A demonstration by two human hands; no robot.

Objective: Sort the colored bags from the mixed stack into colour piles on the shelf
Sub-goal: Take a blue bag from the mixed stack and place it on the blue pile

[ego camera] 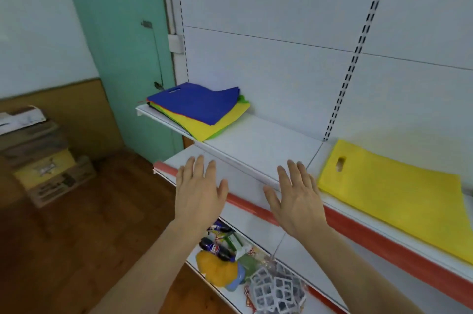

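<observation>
Hovering before shelf [258, 139], left hand [198, 193] and right hand [294, 198] both empty, fingers straight and spread. Mixed stack [197, 108], blue bag topmost, at shelf's left end; lone yellow bag [391, 193] right along shelf, likely starting yellow pile. Next reach probably toward stack.

Bright, even, diffuse illumination with no visible source; the white metal shelf back panel [268, 19] is washed pale with a faint bluish cast, shadows soft and weak. Wide-angle distortion bows the black slotted upright [358, 50] and shelf edges toward the margins. Overall soft focus, with the stacked cardboard boxes [41, 155] at left smeared and illegible.
</observation>
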